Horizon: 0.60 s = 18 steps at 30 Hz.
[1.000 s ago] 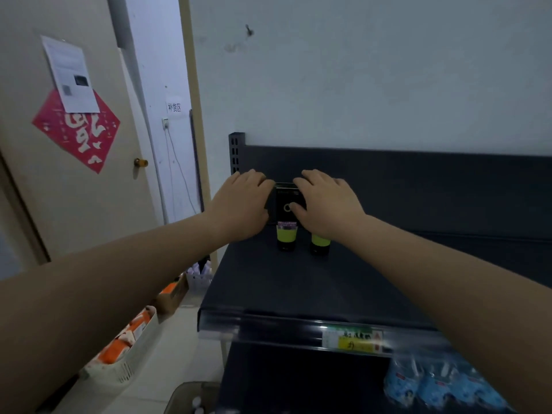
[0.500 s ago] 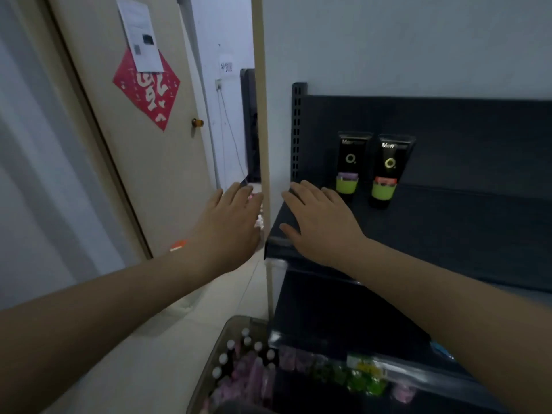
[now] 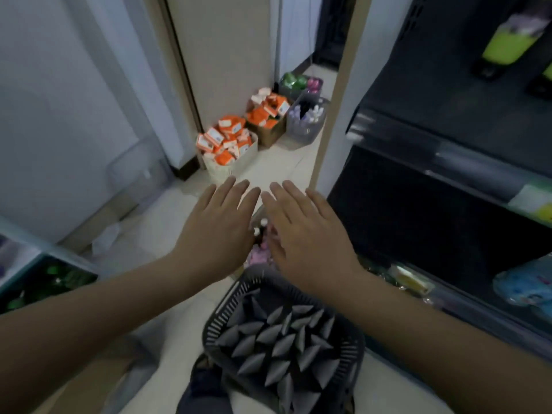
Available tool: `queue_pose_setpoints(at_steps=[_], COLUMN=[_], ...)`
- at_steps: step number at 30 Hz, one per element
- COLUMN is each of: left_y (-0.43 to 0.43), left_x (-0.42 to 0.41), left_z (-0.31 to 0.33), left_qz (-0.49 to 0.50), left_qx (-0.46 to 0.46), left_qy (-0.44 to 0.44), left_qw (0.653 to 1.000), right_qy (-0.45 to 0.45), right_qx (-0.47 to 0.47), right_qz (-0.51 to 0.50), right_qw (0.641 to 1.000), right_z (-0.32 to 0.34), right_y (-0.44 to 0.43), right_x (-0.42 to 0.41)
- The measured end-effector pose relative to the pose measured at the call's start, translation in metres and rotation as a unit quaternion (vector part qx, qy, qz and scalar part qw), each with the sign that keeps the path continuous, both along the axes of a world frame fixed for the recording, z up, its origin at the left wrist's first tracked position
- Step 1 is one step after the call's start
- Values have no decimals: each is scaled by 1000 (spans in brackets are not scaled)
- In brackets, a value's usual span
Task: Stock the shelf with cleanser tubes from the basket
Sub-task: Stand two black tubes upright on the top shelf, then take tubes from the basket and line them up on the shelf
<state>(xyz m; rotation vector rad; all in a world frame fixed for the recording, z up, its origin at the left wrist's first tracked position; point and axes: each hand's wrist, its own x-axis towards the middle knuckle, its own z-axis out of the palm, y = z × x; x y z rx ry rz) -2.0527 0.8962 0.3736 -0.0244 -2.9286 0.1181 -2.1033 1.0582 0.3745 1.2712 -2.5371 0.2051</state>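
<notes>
A dark slotted basket (image 3: 215, 321) stands on the floor below me, packed with several black cleanser tubes (image 3: 277, 345) standing crimped end up. My left hand (image 3: 218, 225) and my right hand (image 3: 301, 231) hover side by side above the basket's far rim, palms down, fingers spread, holding nothing. On the dark shelf (image 3: 442, 115) at the upper right stand two black tubes with lime-green caps; the nearer tube (image 3: 504, 43) is in full view and the other is cut off by the frame edge.
Boxes of orange packs (image 3: 230, 141) and a grey basket of bottles (image 3: 307, 118) sit on the floor by the door. A bin of pink bottles (image 3: 260, 249) lies under my hands. Lower shelves at right hold blue packs (image 3: 525, 282). A green-filled bin (image 3: 44, 282) is at left.
My hands have left the two tubes on the shelf and dropped down and back. My view has swung from the shelf down to the basket on the floor.
</notes>
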Motion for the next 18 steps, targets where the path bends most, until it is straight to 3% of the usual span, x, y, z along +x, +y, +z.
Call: queue_pose_setpoints(at_steps=[11,18], left_y=[5,6], left_x=[56,65], left_z=[-152,-241], left_qz=[36,46], left_qx=[80,148], left_qy=[-189,-294], left_qw=[978,943], right_qy=[-154,-223], right_qx=[176,207], right_qz=[2,10], right_qw=[972,952], right_z=[-177,-255], right_y=[27,35], right_x=[36,46])
